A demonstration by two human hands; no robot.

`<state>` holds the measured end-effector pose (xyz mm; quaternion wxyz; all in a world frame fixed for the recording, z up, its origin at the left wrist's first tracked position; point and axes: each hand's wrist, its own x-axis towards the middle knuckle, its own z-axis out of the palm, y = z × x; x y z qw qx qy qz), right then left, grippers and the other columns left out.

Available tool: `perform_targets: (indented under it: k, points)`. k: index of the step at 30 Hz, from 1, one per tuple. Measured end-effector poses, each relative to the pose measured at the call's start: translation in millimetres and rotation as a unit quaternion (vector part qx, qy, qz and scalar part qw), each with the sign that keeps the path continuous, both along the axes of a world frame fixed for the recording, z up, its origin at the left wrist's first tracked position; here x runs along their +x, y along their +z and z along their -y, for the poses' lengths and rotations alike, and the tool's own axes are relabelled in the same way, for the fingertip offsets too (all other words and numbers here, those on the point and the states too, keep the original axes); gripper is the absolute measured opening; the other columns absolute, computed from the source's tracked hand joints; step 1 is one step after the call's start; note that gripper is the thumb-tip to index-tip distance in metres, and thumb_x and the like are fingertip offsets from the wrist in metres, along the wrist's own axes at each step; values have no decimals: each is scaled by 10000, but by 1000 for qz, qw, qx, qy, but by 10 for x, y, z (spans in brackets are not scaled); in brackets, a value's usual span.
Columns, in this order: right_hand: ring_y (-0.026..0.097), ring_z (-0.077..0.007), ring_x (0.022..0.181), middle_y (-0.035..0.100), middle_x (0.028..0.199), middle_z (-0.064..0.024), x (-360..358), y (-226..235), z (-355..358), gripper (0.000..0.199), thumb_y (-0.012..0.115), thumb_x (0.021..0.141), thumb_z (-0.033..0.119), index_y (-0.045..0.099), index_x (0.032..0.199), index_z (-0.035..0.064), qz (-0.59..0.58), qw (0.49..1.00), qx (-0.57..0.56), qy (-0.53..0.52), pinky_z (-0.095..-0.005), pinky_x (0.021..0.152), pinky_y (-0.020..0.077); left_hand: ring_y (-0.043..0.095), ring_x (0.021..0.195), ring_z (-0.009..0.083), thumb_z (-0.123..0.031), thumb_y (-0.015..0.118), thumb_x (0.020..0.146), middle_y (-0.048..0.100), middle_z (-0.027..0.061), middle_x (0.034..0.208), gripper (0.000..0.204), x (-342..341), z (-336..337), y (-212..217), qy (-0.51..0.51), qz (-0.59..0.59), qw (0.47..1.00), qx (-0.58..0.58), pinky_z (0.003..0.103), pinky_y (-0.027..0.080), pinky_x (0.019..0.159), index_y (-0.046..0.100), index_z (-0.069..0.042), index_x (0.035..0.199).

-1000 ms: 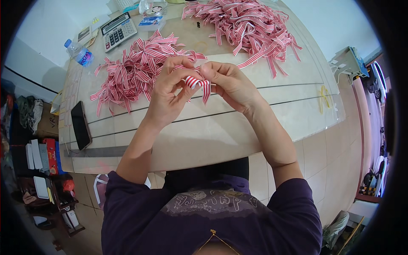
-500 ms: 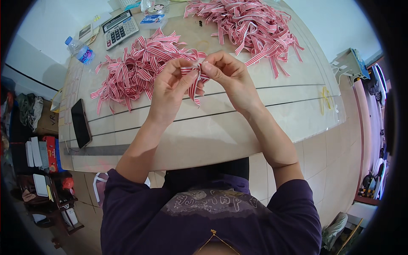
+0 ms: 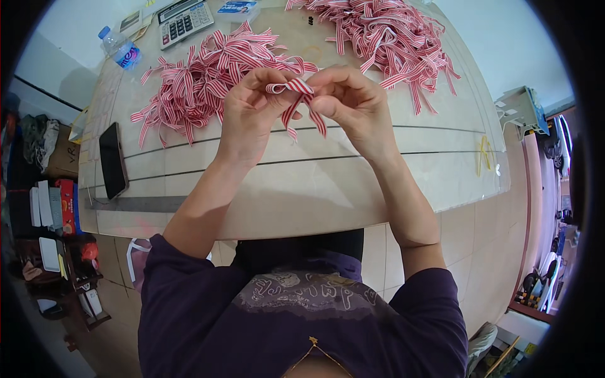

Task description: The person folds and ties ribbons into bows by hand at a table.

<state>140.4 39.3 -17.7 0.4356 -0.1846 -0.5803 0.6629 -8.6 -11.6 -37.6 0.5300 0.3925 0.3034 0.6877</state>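
Note:
Between my two hands, above the table, is a red-and-white striped ribbon bow [image 3: 299,88], with two tails hanging down. My left hand [image 3: 253,107] pinches its left loop between thumb and fingers. On the other side my right hand [image 3: 354,104] is closed at the bow's right edge, thumb and fingertips against the ribbon. Behind my left hand lies a pile of striped ribbon bows [image 3: 189,94]. A larger heap of striped ribbons [image 3: 391,44] covers the far right of the table.
A phone [image 3: 113,160] lies at the table's left side. Farther back stand a water bottle [image 3: 120,49], a calculator [image 3: 184,24] and a blue-and-white box [image 3: 237,9]. Yellow bands [image 3: 484,155] rest near the right edge of the pale table [image 3: 302,195].
The bow has turned in my fingers, and its left loop and both tails now show more. My right hand has shifted slightly right. The whole view has shifted a little.

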Motion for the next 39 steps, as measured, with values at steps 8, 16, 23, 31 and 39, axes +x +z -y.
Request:
perform_targets:
  k: [8,16,23,31,39]
  points:
    - [497,-96,665,572,769,-35,-114,-92,-5,89,664,727,4,625,806,10,52,983,160,-69,-197,619,412,557,718,116,35,574,797,585,71,906,204,-69,55,49,-24,44,998,-36,212,496,580,571,-4,997]
    - [495,-143,697,562,776,-46,-157,-28,-18,93,682,690,-8,629,749,41,63,956,274,-84,-249,645,397,559,669,107,29,566,801,588,64,869,187,-43,98,-28,105,-208,971,57,190,504,567,579,2,986]
    - [499,-123,683,570,771,-49,-71,-21,-32,88,673,710,-7,637,782,29,84,967,229,-69,-225,638,414,549,679,92,34,562,800,586,59,866,178,-15,40,23,84,-121,989,13,180,499,565,590,-3,972]
    - [519,-115,683,583,819,-68,66,76,-76,37,636,760,-13,620,793,-14,78,991,105,-11,-194,644,439,507,597,71,22,550,817,570,35,824,144,129,-35,79,108,-159,979,59,155,460,502,598,6,951]
    - [498,-78,634,580,763,-34,34,137,-62,48,633,767,0,628,812,-16,-33,997,37,-52,-170,603,418,462,561,79,-142,466,911,553,22,766,226,131,53,290,122,-131,984,-7,181,389,494,576,30,1007]
